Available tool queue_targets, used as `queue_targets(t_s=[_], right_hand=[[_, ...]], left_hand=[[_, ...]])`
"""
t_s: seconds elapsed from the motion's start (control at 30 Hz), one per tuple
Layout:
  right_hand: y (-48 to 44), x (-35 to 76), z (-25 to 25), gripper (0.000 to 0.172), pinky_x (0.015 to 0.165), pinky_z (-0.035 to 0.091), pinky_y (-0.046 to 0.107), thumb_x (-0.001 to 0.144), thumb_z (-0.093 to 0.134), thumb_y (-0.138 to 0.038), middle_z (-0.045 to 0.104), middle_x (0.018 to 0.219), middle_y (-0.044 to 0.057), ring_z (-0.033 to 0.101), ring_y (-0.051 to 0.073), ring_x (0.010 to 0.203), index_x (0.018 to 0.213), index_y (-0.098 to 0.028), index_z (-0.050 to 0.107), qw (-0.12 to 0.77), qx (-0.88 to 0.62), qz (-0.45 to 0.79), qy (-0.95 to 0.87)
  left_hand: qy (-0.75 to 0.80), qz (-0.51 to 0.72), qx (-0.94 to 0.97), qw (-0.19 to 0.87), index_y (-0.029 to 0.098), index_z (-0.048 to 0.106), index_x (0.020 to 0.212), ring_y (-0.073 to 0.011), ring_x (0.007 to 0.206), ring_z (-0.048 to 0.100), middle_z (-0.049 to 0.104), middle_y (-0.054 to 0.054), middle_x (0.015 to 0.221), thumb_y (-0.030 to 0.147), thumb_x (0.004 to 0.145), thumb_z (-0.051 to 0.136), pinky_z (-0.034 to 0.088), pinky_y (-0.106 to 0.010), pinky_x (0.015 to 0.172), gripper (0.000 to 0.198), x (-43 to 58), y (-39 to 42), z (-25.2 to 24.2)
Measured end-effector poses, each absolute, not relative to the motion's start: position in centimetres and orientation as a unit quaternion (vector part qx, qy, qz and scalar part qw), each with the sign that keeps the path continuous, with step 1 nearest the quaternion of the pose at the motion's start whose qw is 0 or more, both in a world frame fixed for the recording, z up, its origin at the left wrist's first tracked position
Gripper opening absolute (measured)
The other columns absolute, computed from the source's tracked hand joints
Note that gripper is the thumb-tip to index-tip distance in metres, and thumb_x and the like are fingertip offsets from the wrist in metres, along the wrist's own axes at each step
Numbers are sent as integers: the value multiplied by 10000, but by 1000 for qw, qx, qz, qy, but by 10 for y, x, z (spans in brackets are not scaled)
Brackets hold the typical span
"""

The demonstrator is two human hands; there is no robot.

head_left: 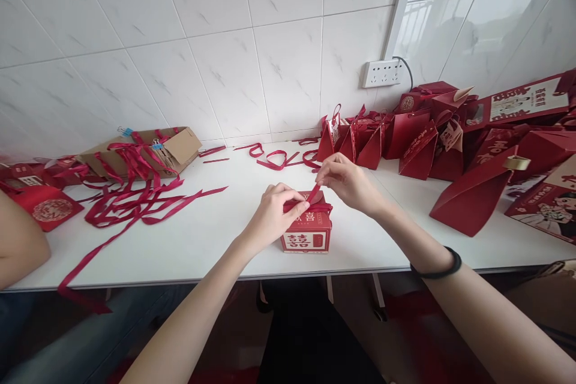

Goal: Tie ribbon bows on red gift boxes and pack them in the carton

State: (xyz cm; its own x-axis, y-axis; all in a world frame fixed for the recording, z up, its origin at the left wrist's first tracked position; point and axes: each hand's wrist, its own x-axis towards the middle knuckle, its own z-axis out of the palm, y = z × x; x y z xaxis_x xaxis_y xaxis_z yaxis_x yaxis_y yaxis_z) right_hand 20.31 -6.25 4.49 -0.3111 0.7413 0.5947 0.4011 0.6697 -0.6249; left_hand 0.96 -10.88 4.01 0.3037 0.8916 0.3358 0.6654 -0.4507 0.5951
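A small red box [306, 241] with white panels and printed characters stands upright near the front edge of the white table [216, 246]. Red ribbon [320, 208] lies across its top. My left hand [276, 210] is closed at the top left of the box, thumb and fingers pinching the ribbon there. Just above the box's top, my right hand [344, 180] pinches a raised end of the ribbon between thumb and fingertips. The ribbon slants from one hand to the other.
Loose red ribbons [135, 204] spill from a cardboard box [180, 147] at the left. Several red gift boxes [472, 192] crowd the right side. Ribbon scraps [276, 160] lie near the wall, below a power strip [382, 73]. Another person's arm [20, 243] rests at far left.
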Motion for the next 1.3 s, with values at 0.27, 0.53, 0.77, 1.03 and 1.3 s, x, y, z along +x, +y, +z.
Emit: queue_targets(t_s=[0.27,0.53,0.77,1.03,1.3], right_hand=[[-33,205,43,201,653,524,282,770,496,-65,576,806,38,598,147,728,681,-185,630,437,-296,128,-840],[-90,214,28,304,605,460,290,882,453,-470,609,770,43,583,162,662,821,-191,554,433,-476,170,-746],[-116,202,23,440,514,320,255,866,407,-569,498,576,-19,421,116,523,625,-202,429,335,-490,311,-742],[-102,196,9,427,576,342,258,789,548,-567,499,619,-8,433,104,575,637,-173,485,404,-387,583,-590],[-99,198,-9,440,527,318,234,709,710,-431,303,566,-53,294,79,529,544,-187,384,472,-300,706,-435]], left_hand=[[504,340,768,201,222,637,771,-205,962,501,581,-21,871,349,827,578,409,-345,886,151,10,-105,34],[517,476,690,171,212,619,885,-168,831,513,575,-30,887,382,819,542,411,-280,759,198,5,-115,36],[634,339,622,311,184,376,595,-120,561,430,446,32,571,579,801,495,309,-245,534,460,-8,-126,36],[503,439,525,529,181,386,660,-86,582,404,460,37,644,416,787,593,310,-200,546,337,-8,-123,18],[445,512,444,586,171,375,631,-82,603,442,495,28,648,358,751,640,356,-183,561,346,-4,-126,4]])
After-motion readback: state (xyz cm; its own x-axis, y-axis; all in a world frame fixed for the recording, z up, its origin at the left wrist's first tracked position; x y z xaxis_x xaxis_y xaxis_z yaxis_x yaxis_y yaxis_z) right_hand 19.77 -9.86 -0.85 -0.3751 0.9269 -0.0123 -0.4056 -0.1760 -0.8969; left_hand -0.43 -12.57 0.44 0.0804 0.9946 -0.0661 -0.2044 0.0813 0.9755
